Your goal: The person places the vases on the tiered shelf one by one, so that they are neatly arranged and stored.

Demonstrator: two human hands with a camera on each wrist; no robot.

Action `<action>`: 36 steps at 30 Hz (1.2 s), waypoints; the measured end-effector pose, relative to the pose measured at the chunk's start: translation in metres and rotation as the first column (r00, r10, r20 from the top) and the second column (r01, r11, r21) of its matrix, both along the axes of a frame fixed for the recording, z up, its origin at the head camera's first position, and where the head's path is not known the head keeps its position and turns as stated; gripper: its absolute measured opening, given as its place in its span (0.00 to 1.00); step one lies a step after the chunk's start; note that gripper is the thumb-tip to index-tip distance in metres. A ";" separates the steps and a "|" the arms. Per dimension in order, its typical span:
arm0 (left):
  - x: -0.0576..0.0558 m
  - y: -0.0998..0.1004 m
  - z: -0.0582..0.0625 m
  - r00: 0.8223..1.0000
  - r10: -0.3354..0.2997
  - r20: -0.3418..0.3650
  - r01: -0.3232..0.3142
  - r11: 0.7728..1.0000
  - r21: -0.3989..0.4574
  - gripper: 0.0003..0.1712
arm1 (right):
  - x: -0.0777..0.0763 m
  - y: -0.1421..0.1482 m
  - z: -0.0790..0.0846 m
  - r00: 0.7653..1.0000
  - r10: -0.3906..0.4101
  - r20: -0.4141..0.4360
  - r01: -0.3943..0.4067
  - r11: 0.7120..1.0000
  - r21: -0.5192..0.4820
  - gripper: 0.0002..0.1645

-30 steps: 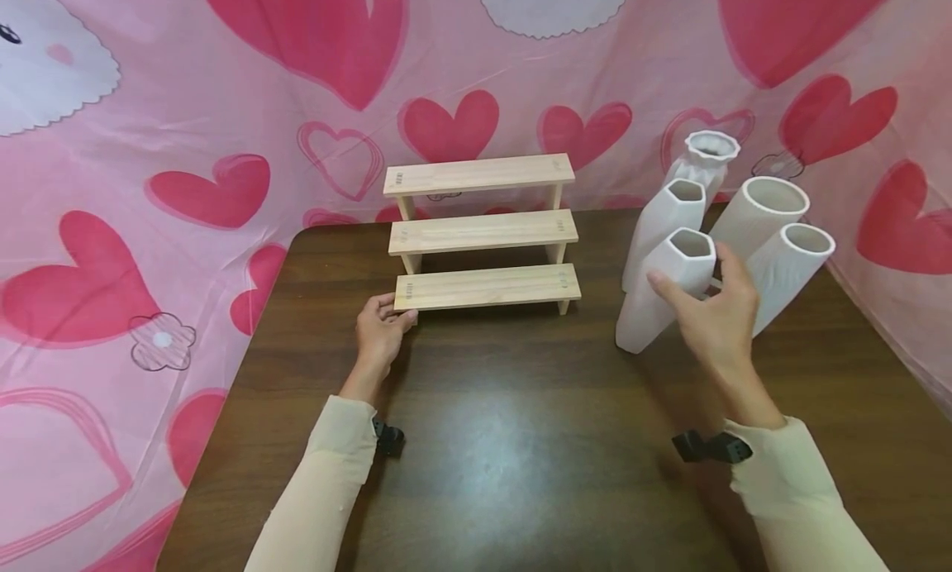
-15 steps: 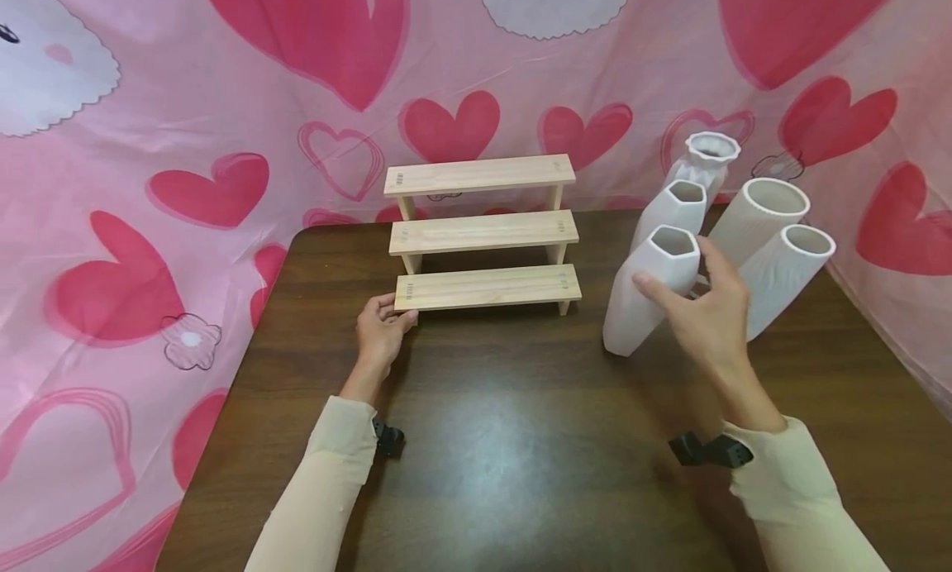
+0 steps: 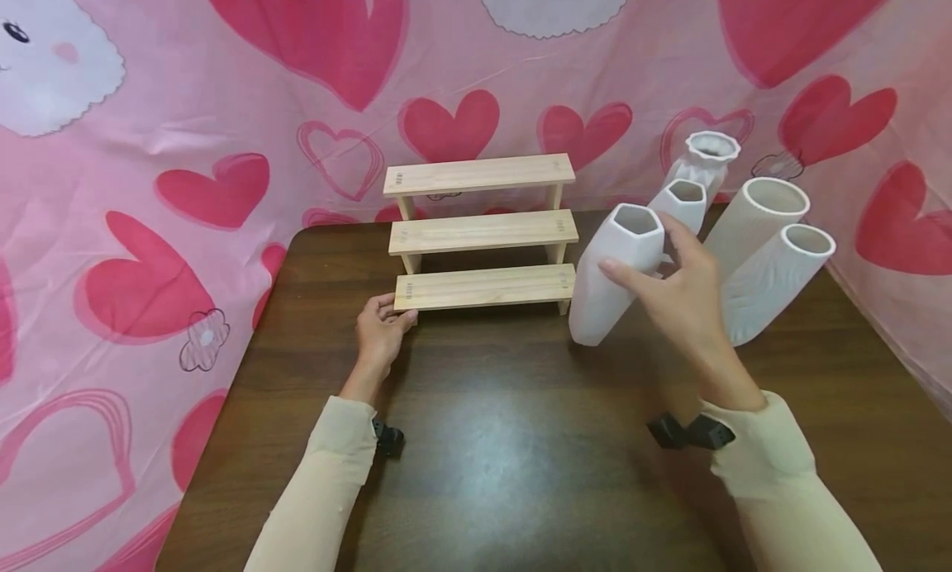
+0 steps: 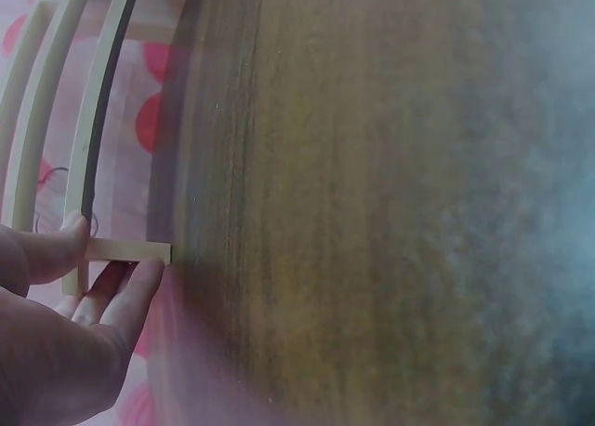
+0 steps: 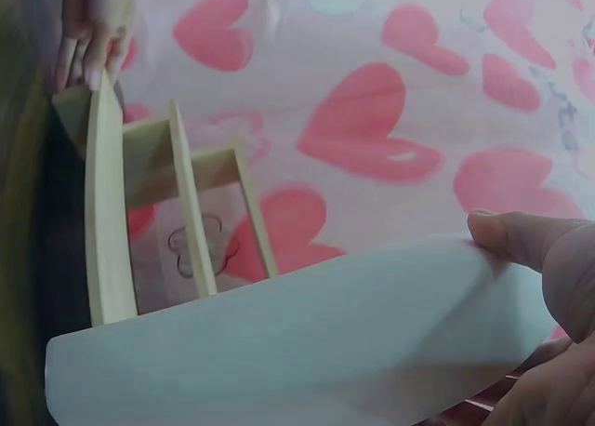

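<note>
My right hand (image 3: 684, 295) grips a white vase (image 3: 606, 287) with a five-sided mouth near its top, thumb on the near side. The vase leans, its lower end overlapping the right end of the lowest step in the head view. Across the right wrist view the same vase (image 5: 297, 347) stretches wide, hiding part of the steps. At the left end of a three-step wooden shelf stand (image 3: 483, 288), my left hand (image 3: 381, 332) holds the lowest step. In the left wrist view, thumb and fingers (image 4: 135, 300) pinch around the board and its leg (image 4: 130, 250).
Several more white vases stand at the back right: one with a ruffled rim (image 3: 710, 146), one with a five-sided mouth (image 3: 680, 204), and two round ones, a wide vase (image 3: 769, 216) and a narrower vase (image 3: 781, 278). A pink heart-print cloth (image 3: 461, 51) hangs behind the brown table (image 3: 476, 456).
My right hand has carried the five-sided vase leftward and slightly back, away from the other vases toward the stand. The left hand stays on the stand's lowest step.
</note>
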State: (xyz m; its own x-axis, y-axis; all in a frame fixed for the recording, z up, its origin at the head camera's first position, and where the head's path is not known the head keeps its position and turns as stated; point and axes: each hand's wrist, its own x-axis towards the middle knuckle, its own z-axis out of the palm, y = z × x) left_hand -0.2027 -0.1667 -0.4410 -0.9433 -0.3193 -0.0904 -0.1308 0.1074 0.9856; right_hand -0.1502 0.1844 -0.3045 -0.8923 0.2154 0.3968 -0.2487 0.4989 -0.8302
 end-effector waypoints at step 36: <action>0.001 0.000 0.000 1.000 -0.015 0.017 0.016 1.000 -0.016 0.28 | -0.041 -0.078 0.027 0.933 0.357 -0.040 -0.359 0.923 -0.137 0.37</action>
